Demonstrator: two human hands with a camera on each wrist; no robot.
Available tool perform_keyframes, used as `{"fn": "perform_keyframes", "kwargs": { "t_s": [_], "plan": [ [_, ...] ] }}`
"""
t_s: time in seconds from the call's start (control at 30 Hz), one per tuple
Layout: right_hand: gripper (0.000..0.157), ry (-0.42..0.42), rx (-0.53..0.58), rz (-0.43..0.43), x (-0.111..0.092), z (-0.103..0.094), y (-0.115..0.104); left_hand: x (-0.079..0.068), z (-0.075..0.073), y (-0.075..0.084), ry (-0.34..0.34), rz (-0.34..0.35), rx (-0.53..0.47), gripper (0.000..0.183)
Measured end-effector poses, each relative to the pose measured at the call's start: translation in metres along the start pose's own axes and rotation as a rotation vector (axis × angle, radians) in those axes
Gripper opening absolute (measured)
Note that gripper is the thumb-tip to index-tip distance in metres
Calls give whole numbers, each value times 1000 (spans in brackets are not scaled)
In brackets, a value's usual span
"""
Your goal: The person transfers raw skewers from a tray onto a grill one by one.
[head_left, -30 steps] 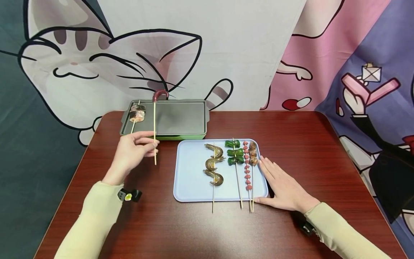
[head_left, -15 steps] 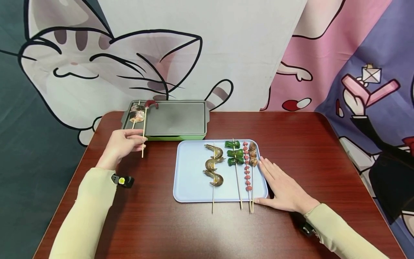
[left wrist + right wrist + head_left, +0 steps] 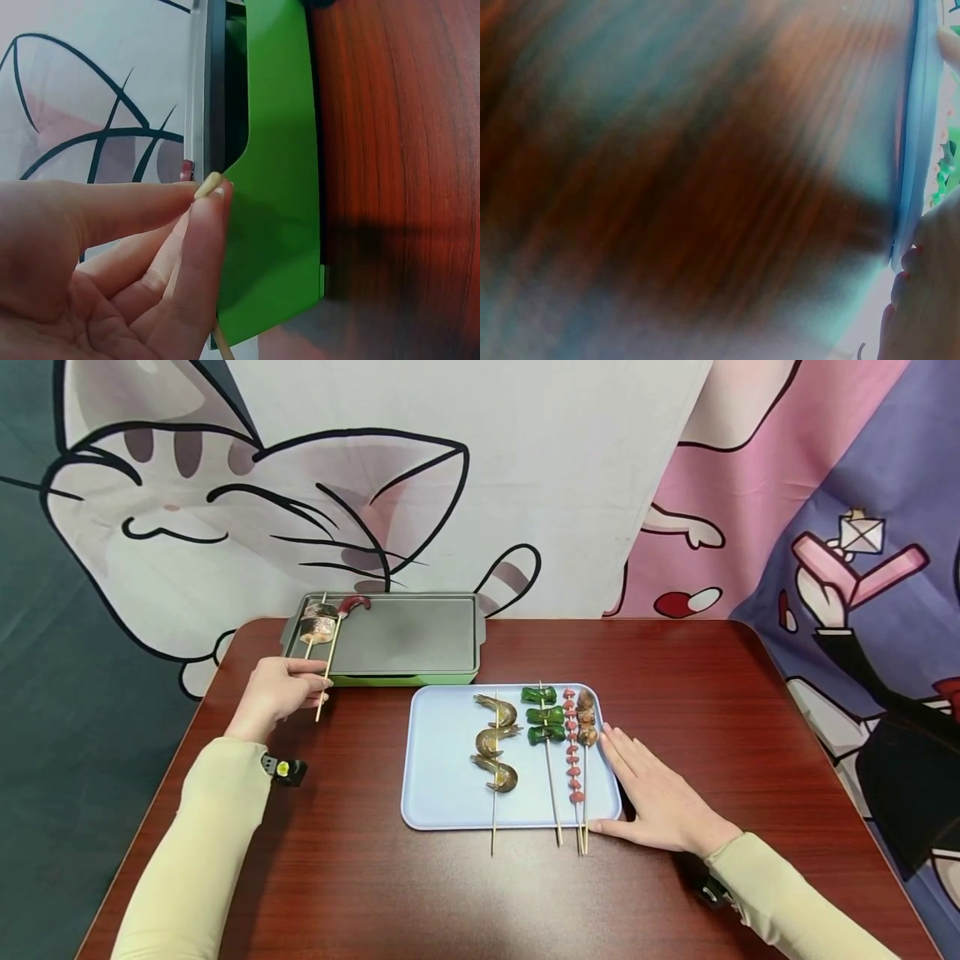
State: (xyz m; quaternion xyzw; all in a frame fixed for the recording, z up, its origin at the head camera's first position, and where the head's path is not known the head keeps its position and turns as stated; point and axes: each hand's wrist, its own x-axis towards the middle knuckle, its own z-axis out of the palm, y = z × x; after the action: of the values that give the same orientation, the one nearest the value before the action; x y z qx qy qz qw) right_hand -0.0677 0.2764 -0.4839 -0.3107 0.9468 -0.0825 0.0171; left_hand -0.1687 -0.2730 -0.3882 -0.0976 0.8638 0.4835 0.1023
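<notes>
I've got the left hand [image 3: 276, 693] pinching the red-tipped skewer [image 3: 333, 643]: stick between thumb and fingers, tail end poking out on the near side. The left wrist view agrees. Its curled red piece sits ahead of that hand, over the left part of the grey plate [image 3: 408, 635]; I can't tell if it touches down. Black-and-pale chunk skewer [image 3: 318, 627] lies on the plate straight ahead of the left hand, just left of the red piece. Green base [image 3: 281, 172] is just beyond the fingertips, under the plate.

Right hand [image 3: 663, 797] grasps nothing: fingers extended, resting at the right rim of the blue tray [image 3: 446, 789], thumb by the near corner, close to the stick ends. Going left from that hand on the tray I count brown-chunk skewer [image 3: 587, 714], pink-bead skewer [image 3: 573, 747], green-roll skewer [image 3: 546, 715], then shrimp skewer [image 3: 489, 743]. All four sticks overhang the near edge.
</notes>
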Motion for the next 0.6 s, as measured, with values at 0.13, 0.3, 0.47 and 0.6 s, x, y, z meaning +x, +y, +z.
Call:
{"fn": "perform_keyframes", "kwargs": {
  "t_s": [0.13,0.3,0.47,0.6],
  "plan": [
    [121,3,-3,-2,0,0,0,-1,1,0,29,16,29,38],
    [121,5,-4,-7,0,1,0,-7,0,5,83,29,131,43],
    [121,20,1,-14,0,2,0,-19,-1,20,136,52,198,52],
    [120,30,3,-22,0,3,1,-30,2,33,142,97,169,54]
  ]
}}
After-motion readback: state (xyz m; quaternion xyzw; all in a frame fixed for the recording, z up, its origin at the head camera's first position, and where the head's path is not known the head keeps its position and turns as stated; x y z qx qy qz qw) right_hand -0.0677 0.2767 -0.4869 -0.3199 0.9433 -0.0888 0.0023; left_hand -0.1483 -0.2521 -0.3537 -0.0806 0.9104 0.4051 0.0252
